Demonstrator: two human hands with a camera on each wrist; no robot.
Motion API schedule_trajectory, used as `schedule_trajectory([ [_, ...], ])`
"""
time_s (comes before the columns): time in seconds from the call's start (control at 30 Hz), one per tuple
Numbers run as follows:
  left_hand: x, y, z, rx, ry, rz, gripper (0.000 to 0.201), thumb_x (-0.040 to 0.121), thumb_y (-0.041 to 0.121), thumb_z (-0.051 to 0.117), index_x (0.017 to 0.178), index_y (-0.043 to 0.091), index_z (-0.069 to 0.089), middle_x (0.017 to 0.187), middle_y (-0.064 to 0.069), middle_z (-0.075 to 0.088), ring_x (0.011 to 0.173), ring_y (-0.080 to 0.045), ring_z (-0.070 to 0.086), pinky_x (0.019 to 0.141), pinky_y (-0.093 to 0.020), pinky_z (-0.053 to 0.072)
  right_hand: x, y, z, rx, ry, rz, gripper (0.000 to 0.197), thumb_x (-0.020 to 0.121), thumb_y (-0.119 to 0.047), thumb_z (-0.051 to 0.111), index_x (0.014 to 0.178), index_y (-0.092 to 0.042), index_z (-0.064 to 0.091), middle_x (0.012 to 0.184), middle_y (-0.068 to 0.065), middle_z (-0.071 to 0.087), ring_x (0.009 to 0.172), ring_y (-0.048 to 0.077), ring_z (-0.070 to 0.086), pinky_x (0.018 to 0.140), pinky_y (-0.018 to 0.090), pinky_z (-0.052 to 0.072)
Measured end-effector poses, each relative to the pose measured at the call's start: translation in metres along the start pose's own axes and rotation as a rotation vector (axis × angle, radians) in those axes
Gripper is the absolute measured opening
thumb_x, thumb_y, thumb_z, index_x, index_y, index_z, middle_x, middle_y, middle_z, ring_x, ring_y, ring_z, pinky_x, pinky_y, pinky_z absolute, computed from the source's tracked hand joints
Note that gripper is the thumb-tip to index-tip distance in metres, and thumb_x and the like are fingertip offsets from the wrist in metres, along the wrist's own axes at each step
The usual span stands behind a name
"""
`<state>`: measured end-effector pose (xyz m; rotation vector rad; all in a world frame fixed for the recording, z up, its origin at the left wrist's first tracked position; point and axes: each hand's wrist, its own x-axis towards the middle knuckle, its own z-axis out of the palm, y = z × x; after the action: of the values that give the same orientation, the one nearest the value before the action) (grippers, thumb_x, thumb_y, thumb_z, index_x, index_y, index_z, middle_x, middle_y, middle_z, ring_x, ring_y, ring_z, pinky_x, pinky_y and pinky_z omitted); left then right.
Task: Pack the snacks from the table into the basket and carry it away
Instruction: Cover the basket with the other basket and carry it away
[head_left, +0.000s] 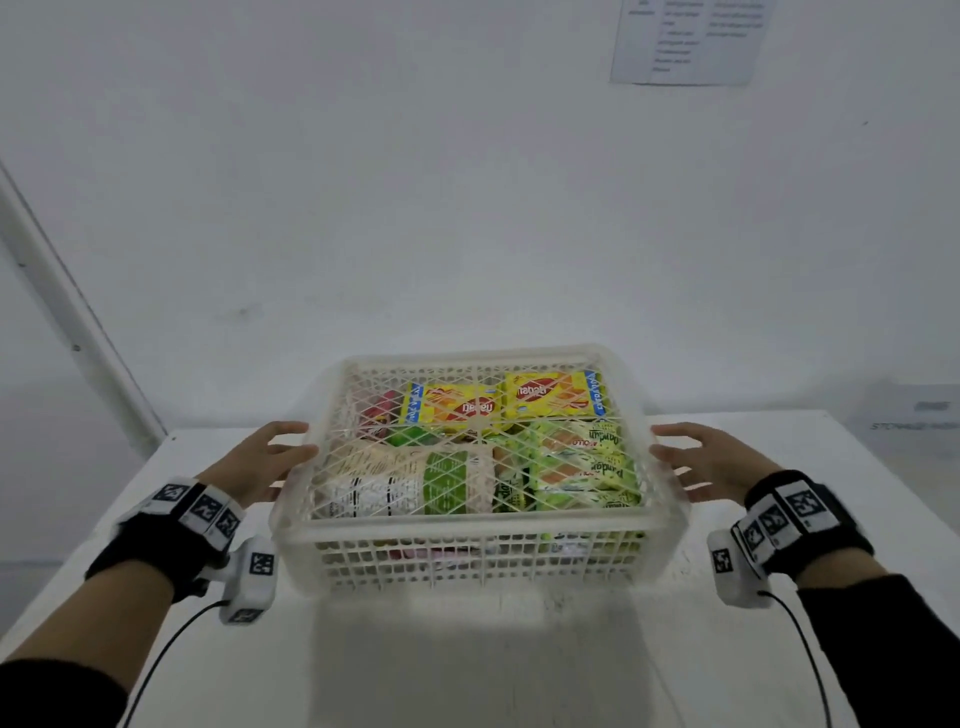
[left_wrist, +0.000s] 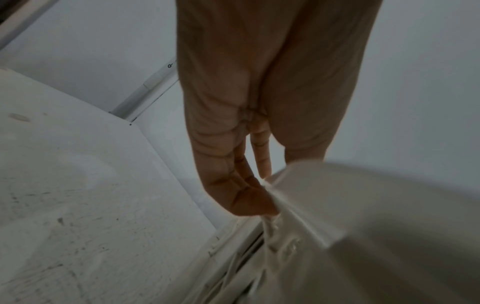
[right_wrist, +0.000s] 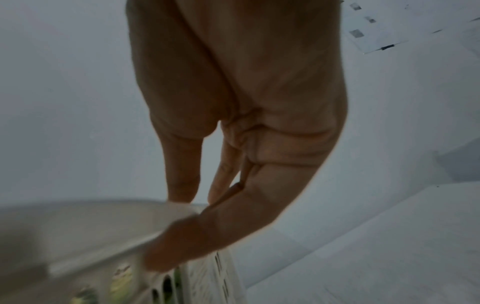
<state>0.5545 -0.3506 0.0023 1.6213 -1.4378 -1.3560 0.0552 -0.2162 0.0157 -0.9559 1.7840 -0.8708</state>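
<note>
A white lattice basket (head_left: 478, 527) packed with snack packets sits at the centre of a white table (head_left: 130, 519), its mesh lid closed over the load. Inside, two yellow biscuit packets (head_left: 467, 408) lie toward 12 o'clock, green pandan packets (head_left: 587, 467) fill the 3 o'clock side, and a beige-and-green bag (head_left: 410, 480) lies at about 7 o'clock.

The left hand (head_left: 265, 462) meets the basket's 9 o'clock wall, fingers straight and slightly spread against the rim. The right hand (head_left: 701, 460) mirrors it at 3 o'clock, fingers straight and fanned on the rim. Both wrists wear black straps with coded markers.

A printed sheet (head_left: 685, 39) hangs on the wall at 1 o'clock.
</note>
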Motion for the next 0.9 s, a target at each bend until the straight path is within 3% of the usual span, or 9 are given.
schedule_trajectory([
  [0.13, 0.001, 0.009, 0.008, 0.0, -0.028, 0.016, 0.053, 0.095, 0.011, 0.055, 0.143, 0.024, 0.035, 0.117, -0.014, 0.058, 0.098, -0.026, 0.058, 0.075, -0.037, 0.047, 0.008, -0.008, -0.001, 0.054, -0.05, -0.015, 0.047, 0.093, -0.008, 0.058, 0.136, -0.017, 0.044, 0.108, 0.013, 0.061, 0.078, 0.025, 0.054, 0.068, 0.035, 0.048],
  [0.23, 0.005, 0.009, 0.012, 0.217, -0.002, 0.033, 0.052, 0.098, 0.017, 0.05, 0.146, 0.016, 0.031, 0.127, -0.013, 0.052, 0.1, -0.023, 0.053, 0.067, -0.029, 0.045, 0.016, -0.016, 0.012, 0.004, -0.033, 0.024, 0.051, 0.098, -0.035, 0.048, 0.143, -0.012, 0.037, 0.129, 0.012, 0.049, 0.101, 0.028, 0.051, 0.083, 0.04, 0.045],
  [0.3, 0.007, 0.011, 0.014, 0.342, 0.027, 0.032, 0.038, 0.099, 0.021, 0.046, 0.136, 0.011, 0.044, 0.112, -0.01, 0.057, 0.089, -0.02, 0.055, 0.061, -0.026, 0.044, 0.023, -0.02, 0.023, -0.199, 0.022, 0.026, 0.058, 0.101, -0.046, 0.032, 0.14, -0.003, 0.039, 0.135, 0.016, 0.048, 0.111, 0.03, 0.05, 0.089, 0.039, 0.044],
  [0.37, 0.004, 0.015, 0.017, 0.365, 0.012, 0.017, 0.021, 0.099, 0.021, 0.043, 0.107, 0.007, 0.057, 0.082, -0.004, 0.054, 0.066, -0.015, 0.05, 0.053, -0.022, 0.04, 0.026, -0.021, 0.031, -0.383, 0.072, -0.017, 0.058, 0.103, -0.042, 0.021, 0.131, 0.002, 0.046, 0.129, 0.02, 0.052, 0.106, 0.029, 0.051, 0.094, 0.036, 0.043],
  [0.43, 0.0, 0.015, 0.016, 0.329, -0.014, 0.002, 0.018, 0.1, 0.02, 0.044, 0.095, 0.009, 0.058, 0.075, -0.003, 0.051, 0.059, -0.014, 0.047, 0.047, -0.02, 0.039, 0.028, -0.021, 0.035, -0.417, 0.086, -0.039, 0.054, 0.104, -0.039, 0.02, 0.121, 0.003, 0.05, 0.119, 0.018, 0.054, 0.1, 0.027, 0.051, 0.089, 0.033, 0.04],
  [0.53, -0.003, 0.01, 0.01, 0.218, -0.037, 0.006, 0.019, 0.098, 0.021, 0.05, 0.111, 0.008, 0.055, 0.09, -0.008, 0.06, 0.072, -0.018, 0.057, 0.054, -0.023, 0.046, 0.028, -0.018, 0.038, -0.417, 0.142, -0.058, 0.042, 0.104, -0.035, 0.024, 0.105, -0.003, 0.051, 0.109, 0.016, 0.056, 0.093, 0.025, 0.051, 0.083, 0.03, 0.037],
  [0.7, -0.007, 0.014, 0.01, 0.054, -0.002, 0.108, 0.021, 0.096, 0.016, 0.054, 0.109, 0.0, 0.058, 0.101, -0.018, 0.067, 0.082, -0.025, 0.063, 0.066, -0.03, 0.055, 0.014, -0.011, 0.031, -0.379, 0.193, -0.096, 0.041, 0.104, -0.037, 0.027, 0.088, -0.009, 0.052, 0.084, 0.006, 0.056, 0.072, 0.013, 0.051, 0.059, 0.024, 0.035],
  [0.77, -0.016, 0.021, 0.014, 0.023, -0.008, 0.165, 0.018, 0.095, 0.012, 0.054, 0.105, -0.003, 0.059, 0.093, -0.015, 0.066, 0.075, -0.02, 0.063, 0.059, -0.025, 0.054, 0.002, -0.003, 0.02, -0.398, 0.219, -0.13, 0.043, 0.103, -0.039, 0.027, 0.076, -0.012, 0.046, 0.074, 0.004, 0.05, 0.066, 0.016, 0.047, 0.057, 0.027, 0.035],
  [0.9, -0.032, 0.037, 0.043, 0.132, 0.017, 0.241, 0.015, 0.094, 0.009, 0.057, 0.106, 0.002, 0.059, 0.094, -0.009, 0.064, 0.08, -0.017, 0.058, 0.069, -0.026, 0.046, -0.033, 0.021, -0.013, -0.357, 0.318, -0.182, 0.047, 0.102, -0.04, 0.03, 0.073, -0.005, 0.042, 0.076, 0.006, 0.042, 0.073, 0.023, 0.045, 0.061, 0.031, 0.033],
])
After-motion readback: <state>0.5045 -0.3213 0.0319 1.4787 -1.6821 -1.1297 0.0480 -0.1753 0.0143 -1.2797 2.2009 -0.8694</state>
